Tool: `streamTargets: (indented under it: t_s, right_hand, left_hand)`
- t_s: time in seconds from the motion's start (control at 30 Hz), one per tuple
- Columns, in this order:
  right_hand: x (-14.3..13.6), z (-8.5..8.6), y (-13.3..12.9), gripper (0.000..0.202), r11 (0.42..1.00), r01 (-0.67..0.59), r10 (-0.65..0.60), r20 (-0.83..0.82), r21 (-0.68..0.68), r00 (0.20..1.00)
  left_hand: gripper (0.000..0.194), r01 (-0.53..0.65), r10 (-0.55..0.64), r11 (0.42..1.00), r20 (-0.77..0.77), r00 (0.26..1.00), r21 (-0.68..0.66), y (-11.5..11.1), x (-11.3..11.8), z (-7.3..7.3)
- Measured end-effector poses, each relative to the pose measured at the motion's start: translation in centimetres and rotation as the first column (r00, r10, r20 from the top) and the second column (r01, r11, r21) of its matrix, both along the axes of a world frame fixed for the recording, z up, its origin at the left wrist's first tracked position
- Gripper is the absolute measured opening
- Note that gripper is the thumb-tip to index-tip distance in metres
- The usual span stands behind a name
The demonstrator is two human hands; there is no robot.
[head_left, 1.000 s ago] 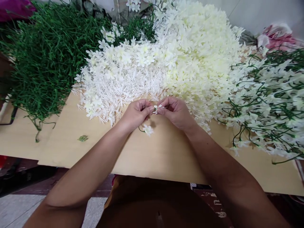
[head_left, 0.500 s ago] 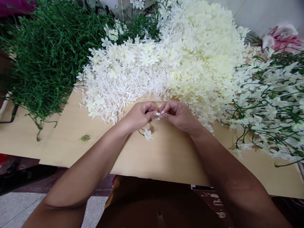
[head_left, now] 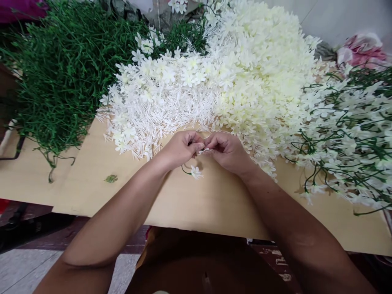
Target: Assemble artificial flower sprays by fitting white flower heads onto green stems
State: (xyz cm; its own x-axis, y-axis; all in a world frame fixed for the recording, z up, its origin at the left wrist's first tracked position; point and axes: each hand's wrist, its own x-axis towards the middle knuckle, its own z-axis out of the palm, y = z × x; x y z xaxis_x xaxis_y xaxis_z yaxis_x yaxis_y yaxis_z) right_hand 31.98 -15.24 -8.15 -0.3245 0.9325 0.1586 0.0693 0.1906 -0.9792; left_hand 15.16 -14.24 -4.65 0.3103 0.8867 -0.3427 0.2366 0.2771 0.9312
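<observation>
My left hand is closed on a green artificial flower stem, mostly hidden in the fingers. One end of it curves out below the hand and bears a white flower. My right hand pinches a small white artificial flower, of which only a few petals show between the fingertips. Both hands meet just above the board, thumbs almost touching. Just beyond them spreads a heap of white flower pieces with thin stalks.
Green stems are piled at the left. Cream-white blossoms form a tall mound at the back. Assembled flowers on stems lie at the right. A small green scrap rests on the tan board. Pink-and-white cloth sits far right.
The fingertips have closed further together, and the petals between them show less. The hanging white flower has shifted slightly to the right.
</observation>
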Motion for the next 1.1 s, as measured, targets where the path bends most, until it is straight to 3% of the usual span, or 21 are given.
streamTargets:
  t_s: [0.2, 0.43, 0.63, 0.8, 1.1]
  right_hand:
    - [-0.3, 0.0, 0.1, 0.021, 0.985, 0.127, -0.134, -0.052, -0.116, 0.99]
    - [-0.4, -0.1, 0.1, 0.03, 0.975, 0.153, -0.173, -0.119, -0.163, 0.978]
    - [-0.4, 0.4, 0.1, 0.035, 0.965, 0.138, -0.171, -0.137, -0.225, 0.976]
    - [-0.2, 0.7, 0.0, 0.035, 0.967, 0.068, -0.109, -0.16, -0.244, 0.981]
    - [0.2, 0.8, 0.2, 0.04, 0.969, 0.013, -0.04, -0.105, -0.246, 0.994]
  left_hand:
    - [0.015, -0.116, 0.118, 0.993, 0.098, 0.988, -0.024, 0.1, 0.0, 0.0]
    - [0.017, -0.16, 0.16, 0.987, 0.089, 0.983, -0.002, 0.0, 0.3, -0.4]
    - [0.022, -0.009, 0.011, 0.998, -0.02, 1.0, 0.066, 0.0, -0.2, -0.4]
    - [0.031, 0.146, -0.125, 0.972, -0.119, 0.985, 0.187, 0.0, -0.8, -0.2]
    - [0.032, 0.163, -0.162, 0.983, -0.011, 0.987, 0.082, -0.3, -0.4, 0.3]
